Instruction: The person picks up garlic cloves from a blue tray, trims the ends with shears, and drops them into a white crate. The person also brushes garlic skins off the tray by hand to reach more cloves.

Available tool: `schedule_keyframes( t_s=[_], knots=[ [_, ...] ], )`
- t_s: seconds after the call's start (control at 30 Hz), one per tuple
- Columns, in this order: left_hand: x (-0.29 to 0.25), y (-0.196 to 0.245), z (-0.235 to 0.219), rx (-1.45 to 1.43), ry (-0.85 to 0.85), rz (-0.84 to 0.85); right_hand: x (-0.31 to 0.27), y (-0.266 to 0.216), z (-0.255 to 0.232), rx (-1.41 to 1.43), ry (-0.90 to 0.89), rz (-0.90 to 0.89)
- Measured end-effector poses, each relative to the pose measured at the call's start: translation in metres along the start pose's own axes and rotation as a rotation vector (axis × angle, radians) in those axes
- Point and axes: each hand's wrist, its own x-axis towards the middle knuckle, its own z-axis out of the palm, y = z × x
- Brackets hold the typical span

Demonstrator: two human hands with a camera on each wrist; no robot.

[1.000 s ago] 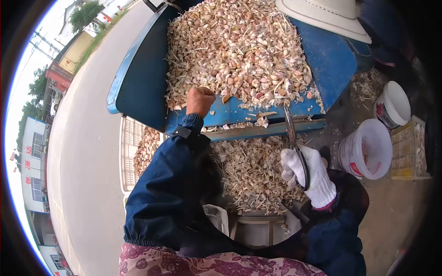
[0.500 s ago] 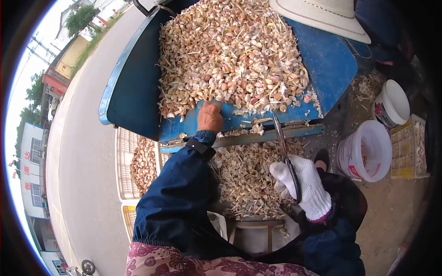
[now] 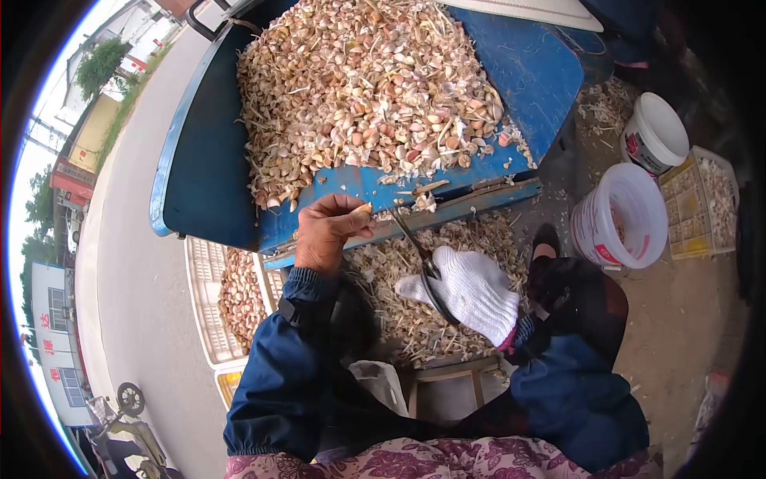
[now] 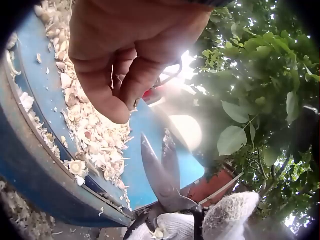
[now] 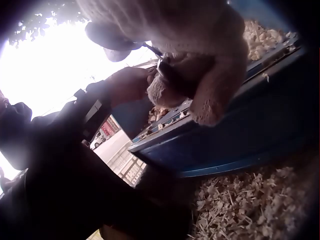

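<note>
outdoors, garlic (image 3: pixel 359 96) heaps on a blue cart bed (image 3: pixel 542 72). bare left hand (image 3: pixel 323 231) pinches one garlic clove (image 3: pixel 363 209); gloved right hand (image 3: pixel 471 289) fingers curl around scissors (image 3: pixel 419 255).

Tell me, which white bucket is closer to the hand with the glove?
The bigger white bucket with the red label, tipped toward the gloved right hand. The smaller bucket sits farther back, beside the blue cart.

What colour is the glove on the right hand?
White; the glove on the right hand shows best in the head view.
</note>
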Motion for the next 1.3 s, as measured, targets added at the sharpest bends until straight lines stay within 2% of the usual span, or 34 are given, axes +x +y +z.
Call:
schedule_keyframes(
  t_s=[0.17, 0.23, 0.43, 0.5, 0.57, 0.63, 0.67, 0.77, 0.8, 0.83, 0.9, 0.93, 0.97, 1.03, 1.07, 1.13, 1.17, 1.23, 1.27, 1.3],
  knots=[
    [-0.004, 0.003, 0.011, -0.041, -0.124, 0.016, 0.000, -0.005, -0.003, 0.077, -0.014, 0.038],
    [-0.003, -0.001, 0.015, -0.036, -0.148, 0.032, 0.000, -0.002, -0.002, -0.055, 0.011, -0.001],
    [-0.003, -0.004, 0.021, -0.052, -0.208, 0.070, -0.007, 0.001, 0.002, 0.032, 0.042, -0.003],
    [-0.005, -0.008, 0.022, -0.048, -0.210, 0.064, -0.011, 0.000, 0.002, 0.065, 0.015, 0.030],
    [-0.005, -0.009, 0.021, -0.073, -0.235, -0.051, -0.013, 0.001, 0.006, 0.044, 0.020, 0.051],
    [-0.006, -0.014, 0.020, -0.126, -0.282, -0.094, -0.014, -0.004, 0.001, 0.828, -0.334, 0.454],
    [-0.005, -0.017, 0.020, -0.183, -0.335, -0.138, -0.015, -0.005, -0.002, 0.832, -0.334, 0.454],
    [0.011, -0.018, 0.015, -0.174, -0.272, -0.162, -0.017, -0.004, -0.009, 1.555, -0.286, 0.628],
    [0.025, -0.016, 0.006, -0.149, -0.227, -0.155, -0.017, -0.005, -0.011, 1.460, -0.226, 0.631],
    [0.040, -0.014, -0.001, -0.147, -0.080, -0.132, -0.017, -0.002, -0.010, 1.466, -0.225, 0.629],
    [0.076, -0.018, -0.025, -0.046, 0.113, -0.037, -0.016, 0.008, -0.005, 1.406, -0.312, 0.655],
    [0.092, -0.017, -0.037, 0.075, 0.101, 0.023, -0.013, 0.013, -0.003, 1.262, -0.390, 0.681],
    [0.109, -0.022, -0.044, 0.294, 0.125, 0.116, -0.014, 0.014, -0.003, 1.265, -0.390, 0.680],
    [0.131, -0.025, -0.040, 0.711, 0.260, 0.163, -0.017, 0.008, -0.009, 0.997, -0.314, 0.522],
    [0.139, -0.032, -0.039, 0.711, 0.257, 0.161, -0.016, 0.011, -0.008, 0.923, -0.344, 0.488],
    [0.146, -0.040, -0.030, 1.115, 0.208, 0.893, -0.014, 0.012, -0.011, 0.925, -0.351, 0.531],
    [0.146, -0.043, -0.028, 1.114, 0.202, 0.892, -0.014, 0.013, -0.012, 0.927, -0.359, 0.572],
    [0.139, -0.045, -0.024, 1.277, 0.188, 0.676, -0.014, 0.016, -0.013, 0.895, -0.334, 0.522],
    [0.141, -0.052, -0.028, 1.275, 0.153, 0.754, -0.016, 0.017, -0.014, 0.859, -0.313, 0.466],
    [0.138, -0.052, -0.028, 1.278, 0.150, 0.754, -0.017, 0.020, -0.011, 0.862, -0.311, 0.467]
  ],
)
